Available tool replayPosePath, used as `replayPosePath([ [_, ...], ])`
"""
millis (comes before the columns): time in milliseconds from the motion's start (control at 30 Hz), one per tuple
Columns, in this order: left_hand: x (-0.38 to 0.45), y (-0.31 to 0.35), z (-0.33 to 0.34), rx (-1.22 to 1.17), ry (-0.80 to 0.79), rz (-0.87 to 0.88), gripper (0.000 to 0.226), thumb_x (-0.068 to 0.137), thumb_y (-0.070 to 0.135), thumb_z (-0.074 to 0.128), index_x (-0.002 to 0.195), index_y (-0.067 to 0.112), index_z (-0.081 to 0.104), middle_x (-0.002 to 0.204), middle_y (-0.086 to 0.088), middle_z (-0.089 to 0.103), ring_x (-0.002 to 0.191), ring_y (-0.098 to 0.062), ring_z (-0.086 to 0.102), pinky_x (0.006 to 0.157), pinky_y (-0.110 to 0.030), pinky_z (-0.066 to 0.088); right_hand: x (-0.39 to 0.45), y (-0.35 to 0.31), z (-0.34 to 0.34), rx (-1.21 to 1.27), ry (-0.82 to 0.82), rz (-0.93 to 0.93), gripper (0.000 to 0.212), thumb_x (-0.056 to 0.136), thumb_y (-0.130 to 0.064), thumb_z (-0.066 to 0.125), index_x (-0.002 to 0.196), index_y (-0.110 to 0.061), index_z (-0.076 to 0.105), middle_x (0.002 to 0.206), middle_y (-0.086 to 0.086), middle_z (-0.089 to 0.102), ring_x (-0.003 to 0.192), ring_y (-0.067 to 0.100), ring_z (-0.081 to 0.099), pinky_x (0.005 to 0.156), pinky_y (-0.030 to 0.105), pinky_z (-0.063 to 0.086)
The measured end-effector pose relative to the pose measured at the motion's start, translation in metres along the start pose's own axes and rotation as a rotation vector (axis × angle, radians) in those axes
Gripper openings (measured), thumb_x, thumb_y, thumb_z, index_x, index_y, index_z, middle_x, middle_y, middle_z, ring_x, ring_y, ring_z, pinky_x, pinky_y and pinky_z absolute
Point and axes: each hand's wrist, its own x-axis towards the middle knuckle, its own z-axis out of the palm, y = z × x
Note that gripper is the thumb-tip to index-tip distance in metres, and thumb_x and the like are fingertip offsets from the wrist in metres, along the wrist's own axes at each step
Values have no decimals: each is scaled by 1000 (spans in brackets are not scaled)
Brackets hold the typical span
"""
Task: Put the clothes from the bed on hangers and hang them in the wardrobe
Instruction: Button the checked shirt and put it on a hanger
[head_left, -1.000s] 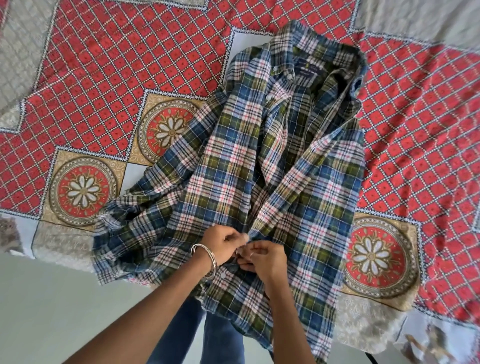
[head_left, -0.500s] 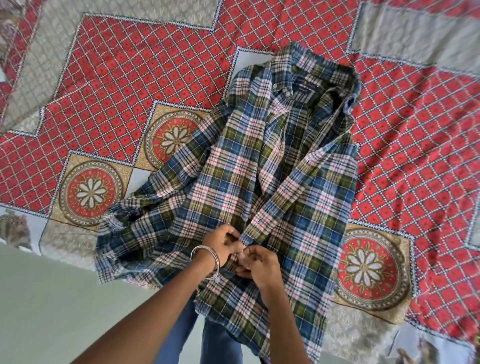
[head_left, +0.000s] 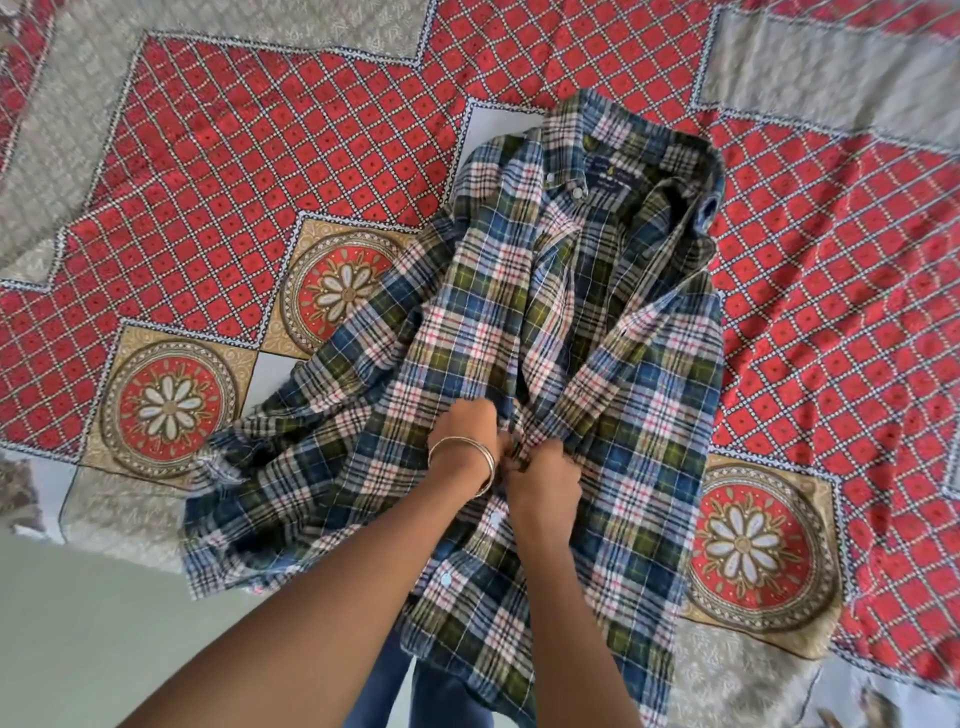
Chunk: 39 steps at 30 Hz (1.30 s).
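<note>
1. One garment shows in the head view: a plaid shirt (head_left: 545, 364) lying face up on the bed (head_left: 260, 156), collar toward the far side and hem hanging over the near edge toward the person's legs.

2. Both hands meet at the shirt's front opening, about halfway down. The left hand (head_left: 470, 428), with bangles (head_left: 467, 457) at the wrist, has its fingers curled into the cloth at the placket; the right hand (head_left: 545, 475) pinches the facing edge just beside it. Each grips shirt fabric, and the fingertips are hidden in the folds, so the exact hold is unclear.

3. Judging by that position, the step in hand is working a button at mid-front. Two white buttons (head_left: 493, 517) show on the placket below the hands, while above them the front lies loose and open up to the collar. Whether the buttons are being closed or undone I cannot tell.

4. Done so far, as far as this view shows: the shirt is spread out and being prepared. Nothing more can be confirmed.

5. Left to do: no hanger and no wardrobe are in sight. The shirt is not yet on a hanger, so hangering it and carrying it to the wardrobe remain. Whether other clothes wait elsewhere on the bed cannot be seen from here.

6. Overall the task looks to be at an early stage for this garment.
</note>
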Motion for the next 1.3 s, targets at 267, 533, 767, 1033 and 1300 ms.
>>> replayPosePath([
  [267,8,-29,11,-584,-83,-69,19,81,16,74,83,-2,73,85,-12,70,74,-25,69,71,-36,58,-2,-5,9,16,132,152,21,92,-20,61,104,-1,59,92,12,67,82,26,65,63,30,50],
  [533,-11,-29,-5,-761,-132,-42,19,80,13,75,93,0,73,80,-10,71,67,-22,68,59,-33,60,-34,-3,6,376,264,-37,24,87,-12,69,111,-9,71,95,4,72,79,15,64,73,22,50],
  [767,-6,-27,-11,-623,-79,61,16,79,16,76,89,3,76,79,-8,72,70,-23,70,66,-38,59,-22,-2,-2,474,127,-56,20,93,-19,62,106,-9,73,81,2,73,67,16,64,66,28,54],
  [1033,-2,-21,-5,-636,-40,64,16,80,12,75,94,6,73,82,-9,73,73,-22,69,72,-40,59,1,8,-16,840,-167,121,6,89,0,65,89,4,70,74,18,71,59,22,67,61,35,59],
  [1300,0,-25,-11,-530,-117,133,23,84,35,70,87,12,71,79,1,68,75,-16,63,66,-29,54,3,5,1,801,-29,179,6,84,-9,73,80,-4,72,72,10,71,64,22,70,61,34,60],
])
